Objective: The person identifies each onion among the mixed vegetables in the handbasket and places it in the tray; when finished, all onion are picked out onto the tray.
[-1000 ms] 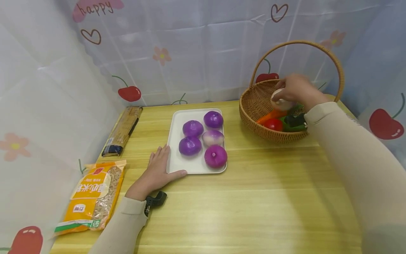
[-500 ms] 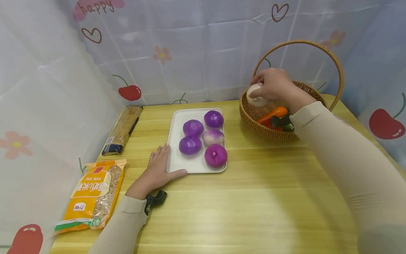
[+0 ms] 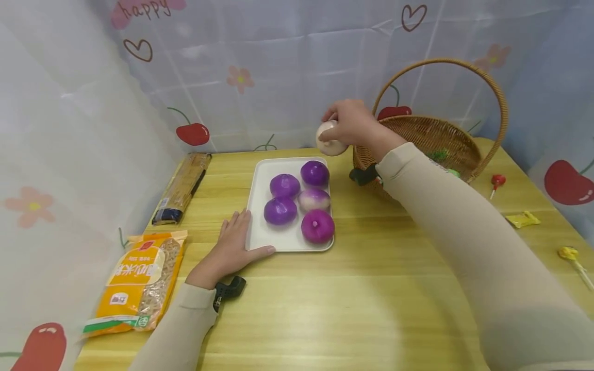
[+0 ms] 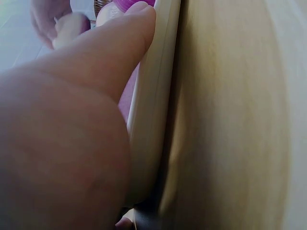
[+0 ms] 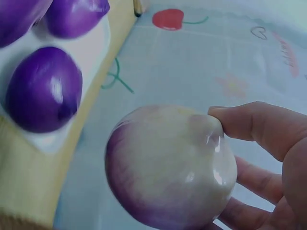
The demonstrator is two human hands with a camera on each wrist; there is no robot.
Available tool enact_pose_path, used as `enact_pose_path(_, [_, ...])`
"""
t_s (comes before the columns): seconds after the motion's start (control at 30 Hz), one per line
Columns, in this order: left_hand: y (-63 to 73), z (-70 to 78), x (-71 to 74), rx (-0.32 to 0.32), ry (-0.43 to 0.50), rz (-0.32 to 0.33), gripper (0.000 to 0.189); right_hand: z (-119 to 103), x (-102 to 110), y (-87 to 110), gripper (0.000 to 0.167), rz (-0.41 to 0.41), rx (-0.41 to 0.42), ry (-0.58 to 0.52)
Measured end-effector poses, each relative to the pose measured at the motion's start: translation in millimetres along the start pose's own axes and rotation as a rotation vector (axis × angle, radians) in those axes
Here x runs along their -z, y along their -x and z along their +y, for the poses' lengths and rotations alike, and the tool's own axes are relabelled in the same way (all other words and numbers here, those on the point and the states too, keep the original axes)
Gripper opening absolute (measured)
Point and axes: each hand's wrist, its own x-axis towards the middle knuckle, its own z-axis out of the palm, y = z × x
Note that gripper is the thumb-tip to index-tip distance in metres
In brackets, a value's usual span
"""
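Note:
My right hand point(image 3: 355, 123) pinches a white and purple onion point(image 5: 168, 167) between thumb and fingers, in the air behind the back right corner of a white tray point(image 3: 260, 234). Several purple onions point(image 3: 280, 211) and a paler purple-white one point(image 3: 314, 200) lie on that tray. My left hand point(image 3: 232, 245) rests along the tray's left side with fingers extended, its thumb at the front edge. In the left wrist view the thumb point(image 4: 110, 52) lies against the tray's rim. A wicker basket point(image 3: 433, 126) stands at the back right, its front and contents partly hidden by my right arm.
A bag of rice noodles point(image 3: 134, 283) and a pack of dried noodles point(image 3: 182, 188) lie at the left. On the right are a red lollipop point(image 3: 498, 180), a yellow-wrapped candy point(image 3: 523, 220) and a yellow lollipop point(image 3: 570, 253). A printed curtain point(image 3: 278, 87) closes off the back.
My right hand has lifted the white and purple onion out of the basket and carried it left toward the tray. My left hand stays at the tray.

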Motion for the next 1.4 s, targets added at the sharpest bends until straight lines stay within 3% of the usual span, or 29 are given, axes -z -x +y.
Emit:
enact_pose_path(0.4, [-1.3,0.4,6.2,-0.011,-0.005,0.002,0.13,-34,-71,-54.7,0.045,0.018,0.006,-0.029])
enact_pose_path(0.8, [-6.1,4.6,5.2,-0.018,-0.002,-0.006,0.13,-28,-113,-78.5,0.047,-0.024,-0.054,-0.042])
enact_pose_path(1.17, [-2.9,0.4,2.1,-0.002,0.004,-0.008,0.131,-30,-122,-75.5,0.061,-0.226,-0.025,0.076])
enact_pose_path(1.4, [-0.5,-3.3,-0.3,0.0,0.011,-0.002,0.131,-27,-101,-63.6,0.071,-0.27,-0.013,0.038])
